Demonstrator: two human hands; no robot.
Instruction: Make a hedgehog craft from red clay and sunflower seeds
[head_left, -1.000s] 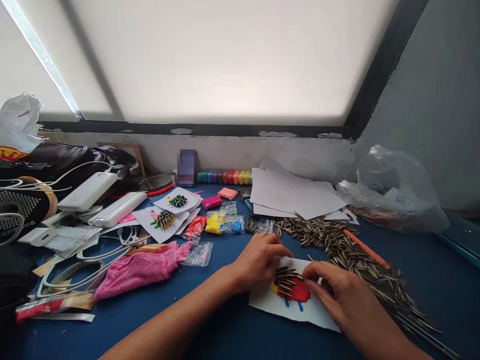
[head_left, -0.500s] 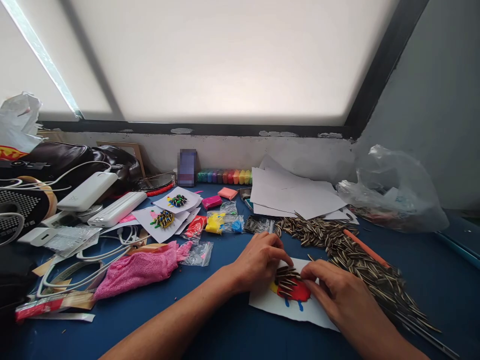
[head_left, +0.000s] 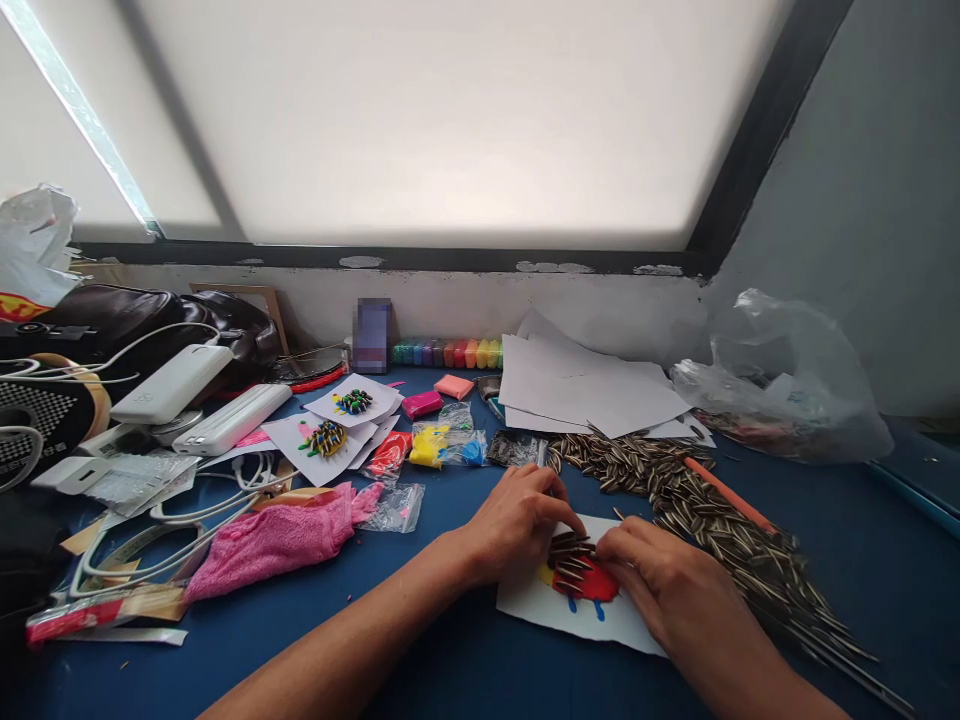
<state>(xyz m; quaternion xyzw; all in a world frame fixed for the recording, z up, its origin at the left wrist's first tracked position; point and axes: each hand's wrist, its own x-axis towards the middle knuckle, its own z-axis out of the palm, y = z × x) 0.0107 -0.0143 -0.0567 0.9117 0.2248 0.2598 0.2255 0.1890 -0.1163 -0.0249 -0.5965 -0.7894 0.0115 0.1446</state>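
Blue bench (head_left: 465, 670). Left hand (head_left: 521, 520): bent over far left part of paper (head_left: 514, 603), presumably steadying it. Right hand (head_left: 664, 575): apart from left, at red clay (head_left: 600, 583). Either grip: cannot tell. Clay: on paper, near bench's front edge, studded with seeds (head_left: 571, 575). Seed heap (head_left: 712, 525): beside right hand, likely for reach. White sheets (head_left: 585, 385): far edge.

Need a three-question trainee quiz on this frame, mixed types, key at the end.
1. True or false: the orange stick touches the seed pile.
2. Multiple choice: what colour is the clay patch beside the fingertips of the right hand? A) green B) red C) white
3. Count: how many blue strips show on the paper below that patch?

Key: 1. True. 2. B. 3. Two.
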